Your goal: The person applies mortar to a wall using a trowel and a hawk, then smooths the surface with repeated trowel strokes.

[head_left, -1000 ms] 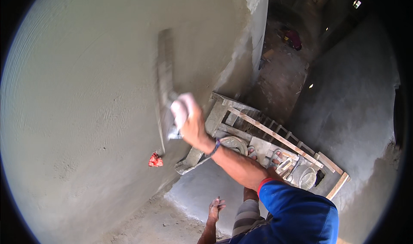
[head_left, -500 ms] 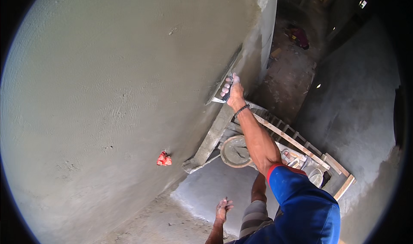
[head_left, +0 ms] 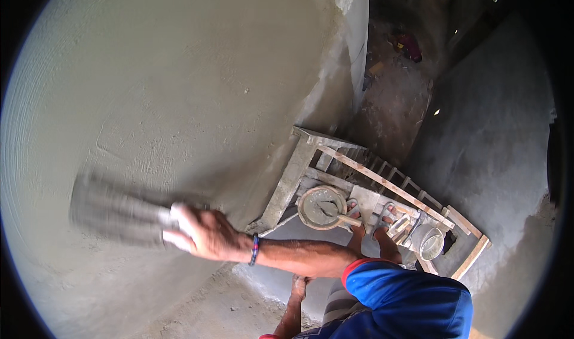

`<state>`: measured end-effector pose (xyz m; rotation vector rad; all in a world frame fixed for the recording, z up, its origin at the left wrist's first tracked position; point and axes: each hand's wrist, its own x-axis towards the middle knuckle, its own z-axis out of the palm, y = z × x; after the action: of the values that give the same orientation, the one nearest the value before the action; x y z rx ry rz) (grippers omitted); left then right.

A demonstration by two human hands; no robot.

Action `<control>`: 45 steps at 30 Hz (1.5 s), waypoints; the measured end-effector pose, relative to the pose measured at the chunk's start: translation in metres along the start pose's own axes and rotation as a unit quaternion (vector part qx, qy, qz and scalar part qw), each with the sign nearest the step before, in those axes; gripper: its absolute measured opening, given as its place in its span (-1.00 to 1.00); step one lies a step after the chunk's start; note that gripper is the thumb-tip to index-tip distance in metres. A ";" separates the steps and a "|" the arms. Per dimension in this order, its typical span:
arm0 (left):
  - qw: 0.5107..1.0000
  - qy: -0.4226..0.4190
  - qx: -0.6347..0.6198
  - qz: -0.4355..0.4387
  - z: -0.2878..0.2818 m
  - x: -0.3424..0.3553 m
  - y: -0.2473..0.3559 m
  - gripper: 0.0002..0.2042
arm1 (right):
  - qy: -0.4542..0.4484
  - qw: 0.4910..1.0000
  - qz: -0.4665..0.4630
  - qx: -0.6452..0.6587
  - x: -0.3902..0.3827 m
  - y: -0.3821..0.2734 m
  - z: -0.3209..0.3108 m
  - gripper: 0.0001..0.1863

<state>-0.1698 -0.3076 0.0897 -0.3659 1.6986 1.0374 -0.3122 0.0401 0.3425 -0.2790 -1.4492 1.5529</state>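
My right hand (head_left: 210, 234) is closed round the grip of a flat rectangular plastering trowel (head_left: 113, 210). Motion smears the trowel, which is over the damp grey plastered wall (head_left: 179, 88) on the left; whether its blade touches the surface is unclear. My right forearm stretches across the picture from a blue sleeve with a red edge. Below that forearm is my left hand (head_left: 299, 285), its fingers largely hidden behind the arm. A round bucket (head_left: 305, 220) of wet grey mortar stands below the wall, with a wooden-handled tool (head_left: 348, 219) resting in it.
My sandalled feet (head_left: 387, 216) stand on a scaffold platform with wooden rails (head_left: 382, 183). A smaller pale bucket (head_left: 431, 243) sits at its right end. Beyond lies a lower floor with a dark red object (head_left: 409, 46). Another grey wall (head_left: 484, 118) rises at right.
My right hand has swept the trowel from the wall's right edge leftward and lower. The red item on the wall is now covered by my hand or arm. My left hand has shifted slightly left.
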 end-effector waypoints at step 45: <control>0.999 0.019 0.007 -0.027 0.010 -0.043 0.004 -0.43 | 0.361 0.685 0.489 0.401 -0.026 0.148 -0.111 -0.60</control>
<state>-0.1490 -0.3077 0.1293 -0.4228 1.7198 0.9838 -0.2896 0.1168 0.1735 -1.0898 0.2074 2.3288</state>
